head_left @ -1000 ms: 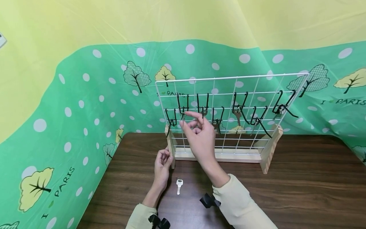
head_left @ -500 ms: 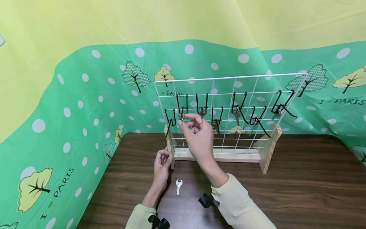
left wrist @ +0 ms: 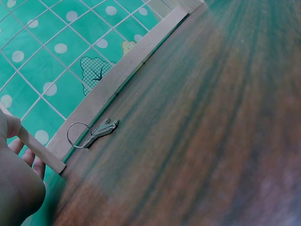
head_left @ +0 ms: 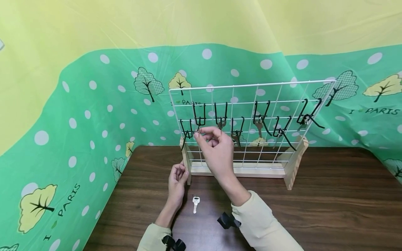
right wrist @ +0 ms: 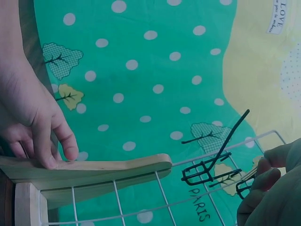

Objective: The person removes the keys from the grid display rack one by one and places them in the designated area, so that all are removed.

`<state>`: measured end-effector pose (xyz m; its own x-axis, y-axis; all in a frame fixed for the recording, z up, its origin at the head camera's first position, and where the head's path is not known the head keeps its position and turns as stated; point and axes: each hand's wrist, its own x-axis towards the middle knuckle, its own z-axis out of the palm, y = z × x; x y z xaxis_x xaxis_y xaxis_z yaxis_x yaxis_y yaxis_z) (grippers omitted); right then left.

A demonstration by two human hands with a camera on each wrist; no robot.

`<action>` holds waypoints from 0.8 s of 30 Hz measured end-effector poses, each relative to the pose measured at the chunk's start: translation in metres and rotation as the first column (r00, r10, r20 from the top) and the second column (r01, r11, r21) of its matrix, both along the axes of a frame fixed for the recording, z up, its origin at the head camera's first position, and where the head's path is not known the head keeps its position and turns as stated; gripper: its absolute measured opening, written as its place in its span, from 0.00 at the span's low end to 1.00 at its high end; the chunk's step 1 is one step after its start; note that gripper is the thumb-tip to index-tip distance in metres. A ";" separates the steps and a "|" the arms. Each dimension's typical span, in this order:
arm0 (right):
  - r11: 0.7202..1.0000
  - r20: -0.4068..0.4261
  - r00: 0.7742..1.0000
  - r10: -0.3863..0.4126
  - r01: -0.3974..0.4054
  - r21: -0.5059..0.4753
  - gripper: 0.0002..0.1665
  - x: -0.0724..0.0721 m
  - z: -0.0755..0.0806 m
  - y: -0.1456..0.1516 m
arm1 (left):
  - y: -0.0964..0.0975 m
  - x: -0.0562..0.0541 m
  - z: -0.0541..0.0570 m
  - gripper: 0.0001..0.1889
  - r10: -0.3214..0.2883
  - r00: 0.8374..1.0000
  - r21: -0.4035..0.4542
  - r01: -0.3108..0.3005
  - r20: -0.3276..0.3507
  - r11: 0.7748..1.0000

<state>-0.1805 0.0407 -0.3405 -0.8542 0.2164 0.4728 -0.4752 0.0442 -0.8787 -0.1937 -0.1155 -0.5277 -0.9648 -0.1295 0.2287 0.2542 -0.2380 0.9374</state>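
Note:
My right hand (head_left: 218, 153) is raised before the left part of a white wire grid rack (head_left: 251, 85). Its thumb and index finger pinch a small metal key ring (right wrist: 249, 174), mostly hidden by the fingers, close below a black hook (head_left: 200, 124). Lower down, my left hand (head_left: 177, 181) grips the rack's left wooden side piece (head_left: 186, 157), thumb in front and fingers around its edge. On the table in front of the rack lies a silver key (head_left: 196, 204); the left wrist view shows a ring (left wrist: 69, 136) on it.
More black hooks stick out from the grid, several with keys hanging, such as a brown key (head_left: 259, 127). A wooden base bar (head_left: 260, 172) joins the right wooden side piece (head_left: 295, 165). Behind the dark wooden table (head_left: 345, 202) hangs a green and yellow patterned cloth (head_left: 94, 122).
My right hand has moved slightly down and left, so its fingertips are now lower against the hook. The left hand keeps its hold, and the key on the table stays put.

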 end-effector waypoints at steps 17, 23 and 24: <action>1.000 -0.026 1.000 -0.008 0.008 -0.006 0.04 0.005 0.001 -0.002 | 0.000 0.000 -0.001 0.09 -0.002 1.000 -0.004 0.002 0.011 1.000; 1.000 -0.038 0.999 -0.009 0.009 -0.006 0.04 0.008 0.001 -0.001 | 0.000 -0.001 -0.001 0.09 -0.003 1.000 -0.008 0.003 0.011 1.000; 1.000 -0.039 0.999 -0.008 0.007 -0.006 0.04 0.009 0.001 -0.001 | -0.001 0.000 -0.001 0.08 -0.003 1.000 -0.006 0.003 0.012 1.000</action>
